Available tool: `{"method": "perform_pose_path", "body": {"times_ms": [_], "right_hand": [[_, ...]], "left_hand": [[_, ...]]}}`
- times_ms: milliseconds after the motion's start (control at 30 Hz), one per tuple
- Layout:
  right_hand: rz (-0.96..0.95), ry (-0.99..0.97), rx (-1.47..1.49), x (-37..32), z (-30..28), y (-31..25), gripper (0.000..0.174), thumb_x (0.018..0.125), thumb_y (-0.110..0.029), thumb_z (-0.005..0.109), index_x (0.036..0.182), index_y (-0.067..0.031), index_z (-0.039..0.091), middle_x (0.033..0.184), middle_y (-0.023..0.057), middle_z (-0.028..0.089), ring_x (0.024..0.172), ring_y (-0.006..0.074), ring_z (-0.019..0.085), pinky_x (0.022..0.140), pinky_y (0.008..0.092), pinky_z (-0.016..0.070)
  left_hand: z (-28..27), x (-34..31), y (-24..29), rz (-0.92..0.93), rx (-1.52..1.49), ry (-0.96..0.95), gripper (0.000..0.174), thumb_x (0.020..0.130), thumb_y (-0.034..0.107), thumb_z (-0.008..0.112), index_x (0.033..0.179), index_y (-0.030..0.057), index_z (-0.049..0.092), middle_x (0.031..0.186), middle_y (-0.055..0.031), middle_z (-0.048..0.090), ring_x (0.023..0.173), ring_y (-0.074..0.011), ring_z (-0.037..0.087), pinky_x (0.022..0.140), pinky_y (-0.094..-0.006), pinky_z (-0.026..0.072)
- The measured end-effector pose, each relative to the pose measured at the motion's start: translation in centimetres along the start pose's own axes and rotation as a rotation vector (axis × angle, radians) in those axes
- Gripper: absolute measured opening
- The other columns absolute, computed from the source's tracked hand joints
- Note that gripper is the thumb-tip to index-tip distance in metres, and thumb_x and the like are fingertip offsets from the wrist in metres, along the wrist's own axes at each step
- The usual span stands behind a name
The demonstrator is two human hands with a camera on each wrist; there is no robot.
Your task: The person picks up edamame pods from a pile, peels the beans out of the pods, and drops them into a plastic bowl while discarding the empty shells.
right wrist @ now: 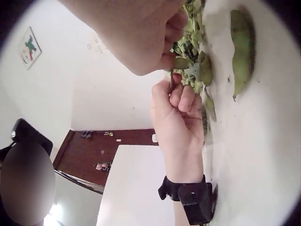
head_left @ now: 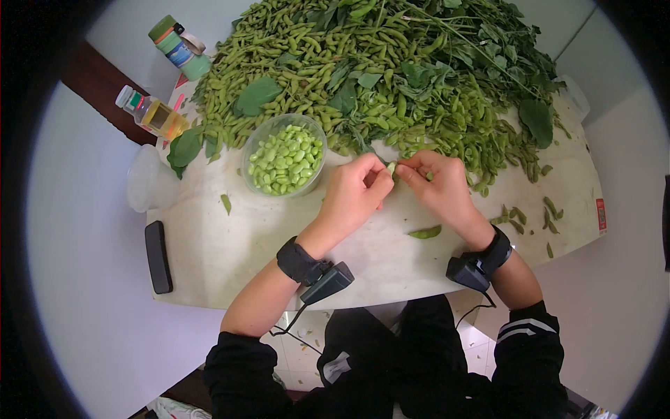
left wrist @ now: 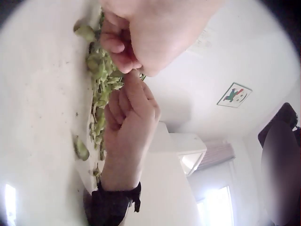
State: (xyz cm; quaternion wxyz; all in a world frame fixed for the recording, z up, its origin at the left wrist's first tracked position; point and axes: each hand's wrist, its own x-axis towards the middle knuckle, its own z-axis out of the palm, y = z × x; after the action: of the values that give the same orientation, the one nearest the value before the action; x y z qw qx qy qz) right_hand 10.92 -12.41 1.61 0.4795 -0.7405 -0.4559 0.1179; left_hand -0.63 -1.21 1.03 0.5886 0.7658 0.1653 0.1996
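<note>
Head view, left hand [head_left: 354,190]: fingers curled, with thumb and forefinger pinching one end of a pale pod [head_left: 391,167].
Right hand [head_left: 438,187]: fingertips pinch the pod's other end, so the two hands meet over it.
Pod: held between both hands just above the table [head_left: 230,244], at the near edge of the pile [head_left: 391,77] and right of the bowl [head_left: 243,157].
Wrist views: both show bunched knuckles against green scraps, and the fingers hide most of the pod.
Bowl: clear and round, just left of the left hand, well filled with shelled beans [head_left: 286,159].
Pile: unshelled pods, stems and broad leaves cover the far half of the table.
Loose pods: one [head_left: 426,232] lies near the right wrist, and several more [head_left: 520,216] are scattered to the right.
Oil bottle [head_left: 152,114]: lies on its side at the far left, part full of yellow liquid.
Green-capped bottle [head_left: 180,47]: lies beyond it, contents not readable.
Clear tub [head_left: 143,178]: at the left edge, contents cannot be told.
Phone [head_left: 158,257]: dark and flat, at the near-left corner.
Risk: the pod is squeezed beside the bowl, not over it, so a bean popping free would likely skid across the table or drop off its near edge.
Second risk: the left wrist works close to the bowl's rim, and a sideways nudge could tip the beans out.
</note>
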Motion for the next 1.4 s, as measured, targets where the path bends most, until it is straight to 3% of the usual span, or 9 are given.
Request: {"method": "perform_pose_path", "body": {"times_ms": [67,167,433,767,867,1033,1133,1267,1400], "right_hand": [[0.000,0.018,0.004,0.0,-0.1,-0.1,0.015,0.072,-0.011,0.061,0.079,0.0022,0.061,0.059,0.0138,0.057,0.049,0.0185,0.054,0.049,0.0282,0.0425],[-0.051,0.023,0.017,-0.1,0.1,0.1,0.015,0.073,-0.012,0.062,0.078,0.0021,0.062,0.060,0.0133,0.057,0.051,0.0165,0.054,0.049,0.0274,0.0421],[0.069,-0.100,0.323,-0.1,-0.1,0.0,0.020,0.075,-0.013,0.064,0.081,0.0059,0.060,0.070,0.0063,0.061,0.063,0.0085,0.052,0.057,0.0237,0.0426],[0.203,-0.187,0.370,0.0,-0.8,-0.4,0.020,0.075,-0.017,0.065,0.077,0.0024,0.060,0.068,0.0025,0.059,0.062,0.0058,0.049,0.054,0.0207,0.0393],[0.221,-0.209,0.474,-0.1,-1.0,-0.5,0.019,0.077,-0.018,0.064,0.078,0.0010,0.060,0.065,0.0008,0.057,0.058,0.0045,0.046,0.051,0.0197,0.0363],[0.244,-0.247,0.547,-0.1,-1.2,-0.4,0.017,0.079,-0.017,0.061,0.077,-0.0004,0.059,0.062,-0.0025,0.053,0.053,0.0024,0.042,0.045,0.0182,0.0301],[0.297,-0.300,0.684,-0.1,-1.5,-0.1,0.016,0.079,-0.016,0.059,0.080,-0.0003,0.059,0.062,-0.0029,0.053,0.052,0.0021,0.042,0.045,0.0181,0.0300],[0.279,-0.268,0.604,-0.1,-1.3,-0.5,0.015,0.080,-0.014,0.057,0.083,0.0006,0.058,0.065,-0.0020,0.054,0.055,0.0021,0.043,0.046,0.0179,0.0311],[0.237,-0.199,0.545,0.0,-0.8,-0.8,0.016,0.081,-0.013,0.054,0.085,0.0026,0.057,0.073,0.0010,0.058,0.064,0.0042,0.048,0.055,0.0190,0.0380]], "left_hand": [[0.1,0.0,0.1,-0.004,0.001,0.018,0.013,0.078,0.010,0.054,0.071,-0.0008,0.051,0.052,-0.0022,0.052,0.044,-0.0079,0.052,0.042,-0.0212,0.0380],[0.0,-0.1,0.3,-0.008,-0.017,0.004,0.012,0.081,0.006,0.052,0.071,-0.0003,0.050,0.056,0.0002,0.050,0.045,-0.0038,0.047,0.042,-0.0180,0.0361],[0.0,-0.2,0.2,0.032,-0.039,-0.041,0.009,0.082,0.004,0.050,0.074,0.0008,0.047,0.058,0.0007,0.049,0.048,-0.0033,0.046,0.043,-0.0178,0.0370],[-0.1,-0.3,0.7,0.064,-0.066,-0.088,0.010,0.083,0.004,0.049,0.074,0.0014,0.046,0.060,0.0013,0.047,0.050,-0.0029,0.045,0.045,-0.0170,0.0366],[0.0,-0.3,0.4,0.085,-0.136,-0.063,0.011,0.081,0.008,0.053,0.073,0.0003,0.048,0.057,-0.0008,0.051,0.047,-0.0057,0.051,0.042,-0.0185,0.0391],[-0.2,-0.4,1.2,0.072,-0.211,-0.127,0.010,0.084,0.006,0.049,0.075,0.0024,0.047,0.059,0.0012,0.047,0.049,-0.0034,0.045,0.044,-0.0168,0.0348],[-0.3,-0.3,1.2,0.071,-0.235,-0.147,0.011,0.085,0.007,0.050,0.075,0.0023,0.047,0.058,0.0009,0.047,0.049,-0.0035,0.045,0.044,-0.0168,0.0345],[-0.3,-0.3,1.1,0.074,-0.253,-0.150,0.011,0.085,0.007,0.049,0.076,0.0023,0.047,0.058,0.0009,0.047,0.049,-0.0038,0.045,0.044,-0.0171,0.0346],[-0.3,-0.2,0.9,0.070,-0.249,-0.148,0.011,0.085,0.008,0.050,0.076,0.0023,0.047,0.058,0.0007,0.048,0.049,-0.0040,0.045,0.045,-0.0171,0.0347]]}}
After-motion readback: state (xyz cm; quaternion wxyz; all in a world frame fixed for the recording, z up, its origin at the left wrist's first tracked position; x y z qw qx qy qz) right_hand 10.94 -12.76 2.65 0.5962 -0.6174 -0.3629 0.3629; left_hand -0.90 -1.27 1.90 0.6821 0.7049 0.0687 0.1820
